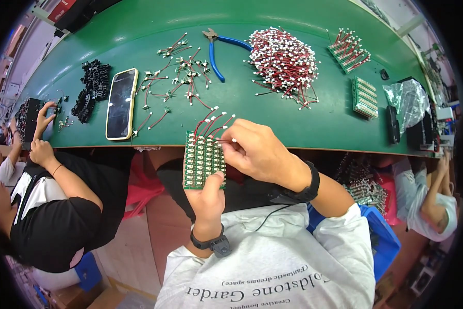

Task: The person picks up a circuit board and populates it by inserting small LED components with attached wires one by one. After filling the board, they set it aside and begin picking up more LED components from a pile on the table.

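Note:
My left hand [210, 198] grips a green circuit board panel [203, 162] by its near end, thumb on top. The panel is lined with rows of small white connectors. Several short red and black leads with white plugs [211, 122] stick out from its far edge. At the panel's far right corner, my right hand [252, 152] is closed in a pinch on a wire lead [228, 140], whose white end shows beside the fingers. Where the lead meets the panel is partly hidden by those fingers. Both hands are just in front of the table's near edge.
On the green table [190, 131] lie a phone [121, 105], loose wired boards [182, 72], blue-handled cutters [214, 56] and a big wire-lead pile [285, 64]. More panels [365, 98] and a clear plastic bag [406, 105] are on the right. A co-worker [61, 206] sits at left; a blue bin [383, 232] stands at right.

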The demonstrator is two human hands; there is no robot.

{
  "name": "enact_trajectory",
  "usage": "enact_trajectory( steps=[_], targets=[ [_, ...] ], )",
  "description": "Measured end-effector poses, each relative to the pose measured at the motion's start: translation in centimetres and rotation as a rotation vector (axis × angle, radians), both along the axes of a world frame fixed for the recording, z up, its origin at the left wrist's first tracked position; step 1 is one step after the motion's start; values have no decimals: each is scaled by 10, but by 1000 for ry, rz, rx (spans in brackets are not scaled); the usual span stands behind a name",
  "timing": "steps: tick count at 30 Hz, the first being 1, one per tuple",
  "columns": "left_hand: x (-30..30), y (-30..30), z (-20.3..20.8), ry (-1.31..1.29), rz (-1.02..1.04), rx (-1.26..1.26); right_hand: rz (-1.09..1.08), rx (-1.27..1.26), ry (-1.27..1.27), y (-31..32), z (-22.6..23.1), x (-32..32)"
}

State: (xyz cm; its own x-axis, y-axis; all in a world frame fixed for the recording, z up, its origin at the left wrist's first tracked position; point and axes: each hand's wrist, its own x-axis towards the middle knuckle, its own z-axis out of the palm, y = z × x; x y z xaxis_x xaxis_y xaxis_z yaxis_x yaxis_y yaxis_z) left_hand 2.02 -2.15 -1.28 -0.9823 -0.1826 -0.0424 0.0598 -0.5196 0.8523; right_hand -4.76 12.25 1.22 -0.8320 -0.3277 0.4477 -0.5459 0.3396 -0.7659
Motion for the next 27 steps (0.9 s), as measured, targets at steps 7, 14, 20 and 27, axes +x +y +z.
enact_trajectory(
  steps=[7, 14, 20, 27],
  targets=[
    [-5, 7, 5, -27, 83, 121, -6, -92, -3, -10, 17, 30],
    [-3, 5, -2, 57, 20, -97, -80, -60, 178, -22, 31, 24],
    [-1, 8, 7, 111, -53, -86, -86, 14, 133, -24, 25, 14],
    [0, 6, 7, 127, -29, -153, -75, 27, 140, -23, 24, 15]
  ],
)
